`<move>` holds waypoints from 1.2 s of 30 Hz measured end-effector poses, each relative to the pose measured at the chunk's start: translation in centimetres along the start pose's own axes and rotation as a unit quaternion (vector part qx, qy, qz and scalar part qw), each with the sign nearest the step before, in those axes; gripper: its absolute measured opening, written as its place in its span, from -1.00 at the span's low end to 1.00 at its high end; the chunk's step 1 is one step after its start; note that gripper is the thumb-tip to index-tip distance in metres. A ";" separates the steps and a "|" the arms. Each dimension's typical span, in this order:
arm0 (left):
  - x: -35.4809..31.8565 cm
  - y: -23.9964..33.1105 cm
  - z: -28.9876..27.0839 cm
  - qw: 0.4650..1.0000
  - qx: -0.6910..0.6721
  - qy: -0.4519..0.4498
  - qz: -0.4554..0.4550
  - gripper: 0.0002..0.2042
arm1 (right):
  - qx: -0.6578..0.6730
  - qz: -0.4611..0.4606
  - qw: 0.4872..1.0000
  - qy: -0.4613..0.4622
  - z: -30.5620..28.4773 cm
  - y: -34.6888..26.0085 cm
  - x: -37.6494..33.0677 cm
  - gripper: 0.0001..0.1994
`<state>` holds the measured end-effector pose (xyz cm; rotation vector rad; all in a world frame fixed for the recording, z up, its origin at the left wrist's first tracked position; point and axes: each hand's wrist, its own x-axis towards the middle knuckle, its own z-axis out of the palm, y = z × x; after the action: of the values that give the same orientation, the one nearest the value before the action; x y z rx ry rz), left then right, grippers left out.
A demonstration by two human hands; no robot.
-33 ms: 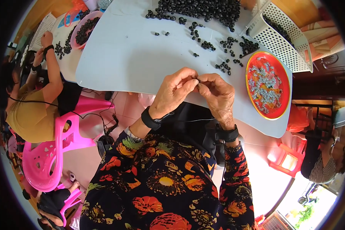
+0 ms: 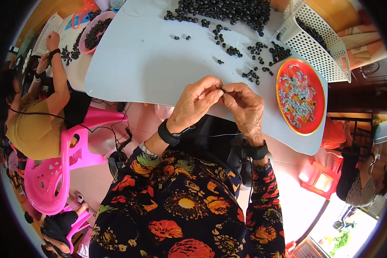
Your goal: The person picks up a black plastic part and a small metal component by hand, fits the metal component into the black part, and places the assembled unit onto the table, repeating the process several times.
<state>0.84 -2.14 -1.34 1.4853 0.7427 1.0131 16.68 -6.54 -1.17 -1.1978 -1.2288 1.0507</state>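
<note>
fingers (image 2: 212,97) of the left hand (image 2: 192,106) and right hand (image 2: 248,109) pinch a small dark piece (image 2: 222,91) between their tips.

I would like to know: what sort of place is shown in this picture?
Perhaps a small workshop, possibly inside a home. Small black pieces lie heaped on a table, a red tray holds many shiny parts, and a pink plastic chair stands to the left.

small dark piece (image 2: 222,91) mostly hidden between left hand (image 2: 198,104) and right hand (image 2: 246,107), black heap (image 2: 225,12) cut off above
</note>
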 end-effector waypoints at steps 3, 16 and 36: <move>0.3 0.4 -0.3 0.999 -0.014 -0.027 -0.027 -0.87 | 0.015 -0.001 1.000 0.007 -0.2 0.1 0.1 -0.86; 0.1 0.8 -0.2 0.996 -0.079 0.002 -0.028 -0.90 | -0.173 0.004 0.984 0.038 0.2 -3.1 2.2 -0.88; 0.9 0.0 -0.5 0.998 0.055 0.000 0.004 -0.86 | -0.172 -0.021 0.985 0.028 -0.9 -3.1 1.8 -0.89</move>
<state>0.78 -1.17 -1.19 1.5830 0.8039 0.9914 17.57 -5.16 2.15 -1.4455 -1.4235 0.7878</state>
